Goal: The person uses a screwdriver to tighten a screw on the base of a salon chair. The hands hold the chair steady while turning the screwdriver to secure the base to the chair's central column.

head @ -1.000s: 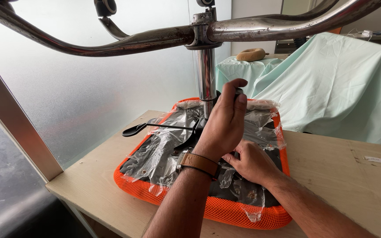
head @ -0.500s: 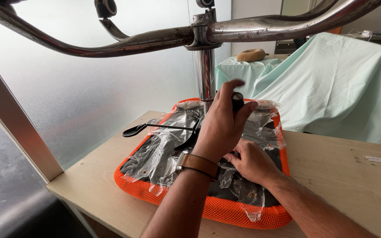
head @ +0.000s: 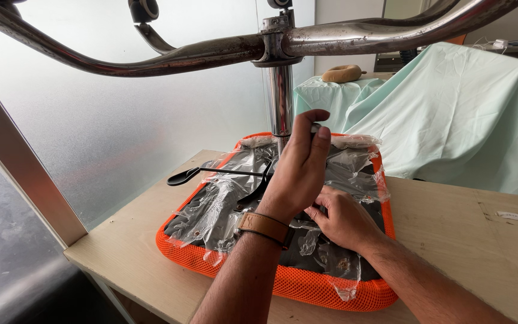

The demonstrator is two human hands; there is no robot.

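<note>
An office chair lies upside down on a wooden table (head: 451, 240). Its orange mesh seat (head: 325, 288) is wrapped in crinkled clear plastic. The chrome column (head: 281, 96) rises from the seat's black underside to the chrome base legs (head: 169, 60) overhead. My left hand (head: 298, 171), with a brown wristband, is raised just right of the column, its fingertips pinched on a small part that is mostly hidden. My right hand (head: 346, 219) rests lower on the black underside. Its curled fingertips are partly hidden by my left wrist. A black lever (head: 211, 174) sticks out to the left.
A frosted glass wall with a slanted metal beam (head: 19, 174) runs along the left. Behind the table, pale green cloth (head: 469, 114) covers furniture, and a tan ring-shaped cushion (head: 342, 73) lies on it. The table's near-left corner is close to the seat.
My left hand has sunk slightly beside the column and its fingers have turned around the small part; the dark bit seen between them earlier is now hidden. My right hand has stayed put.
</note>
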